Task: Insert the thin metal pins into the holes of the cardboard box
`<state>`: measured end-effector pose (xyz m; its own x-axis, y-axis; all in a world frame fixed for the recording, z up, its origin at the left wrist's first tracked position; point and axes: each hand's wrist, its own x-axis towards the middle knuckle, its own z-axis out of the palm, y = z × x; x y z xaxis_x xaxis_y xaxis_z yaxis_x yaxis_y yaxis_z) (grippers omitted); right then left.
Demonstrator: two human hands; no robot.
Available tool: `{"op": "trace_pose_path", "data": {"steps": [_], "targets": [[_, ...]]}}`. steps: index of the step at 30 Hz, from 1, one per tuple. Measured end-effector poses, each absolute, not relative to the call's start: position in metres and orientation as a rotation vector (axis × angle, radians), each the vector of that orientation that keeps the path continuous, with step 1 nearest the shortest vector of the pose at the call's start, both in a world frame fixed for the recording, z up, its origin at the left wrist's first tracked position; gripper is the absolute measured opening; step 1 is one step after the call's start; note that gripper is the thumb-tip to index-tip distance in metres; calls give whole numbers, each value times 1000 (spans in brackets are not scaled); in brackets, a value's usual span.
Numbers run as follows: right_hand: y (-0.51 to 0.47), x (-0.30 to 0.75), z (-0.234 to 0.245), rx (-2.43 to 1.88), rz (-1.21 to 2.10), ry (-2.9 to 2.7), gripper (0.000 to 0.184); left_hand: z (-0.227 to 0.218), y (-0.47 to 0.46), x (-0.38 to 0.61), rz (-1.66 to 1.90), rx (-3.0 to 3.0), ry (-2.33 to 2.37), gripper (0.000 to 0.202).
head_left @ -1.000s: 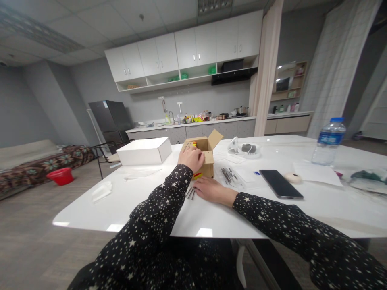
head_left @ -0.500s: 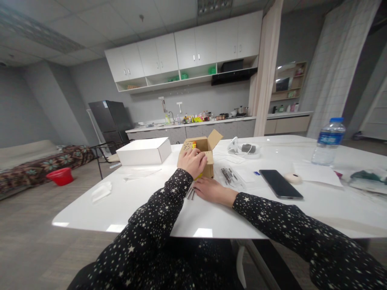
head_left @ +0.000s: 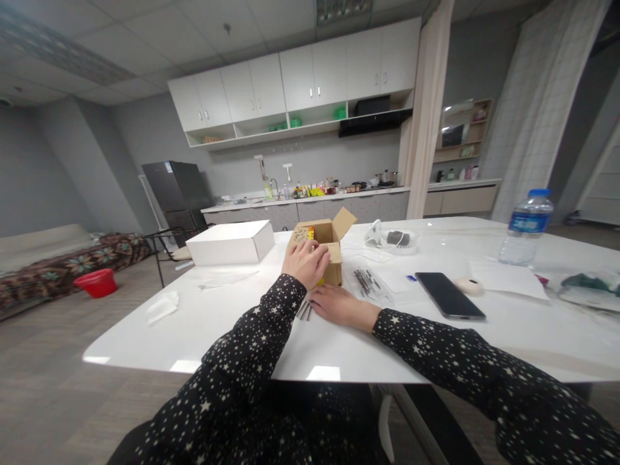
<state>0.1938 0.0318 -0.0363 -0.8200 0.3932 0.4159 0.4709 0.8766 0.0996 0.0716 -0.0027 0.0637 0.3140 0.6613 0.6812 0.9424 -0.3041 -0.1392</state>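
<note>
A small open cardboard box [head_left: 333,271] with a raised flap stands on the table, and its upper left part carries several small dark holes or marks. My left hand [head_left: 305,261] is over the front left of the box, fingers bent and closed; whatever they grip is hidden. Low in front of the box, my right hand [head_left: 339,303] rests close to the tabletop with its fingers drawn together, and I cannot make out what is in them. Several thin dark rods [head_left: 304,311] lie beside its fingertips. A bit of yellow shows between the hands.
Right of the box lies a clear bag of dark metal pieces [head_left: 368,284], then a black phone [head_left: 448,295] and a water bottle [head_left: 527,226]. A white box [head_left: 231,243] stands at the left. Behind are a white device [head_left: 390,237] and its cable.
My left hand and forearm have shifted very slightly to the left. The right hand and the cardboard box stay in place.
</note>
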Motion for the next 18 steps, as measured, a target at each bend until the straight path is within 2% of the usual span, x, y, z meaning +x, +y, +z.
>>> {"op": "trace_pose_path", "data": {"steps": [18], "targets": [[30, 199, -27, -662, -223, -2669, 24, 38, -19, 34, -890, -1983, -1334, 28]]}}
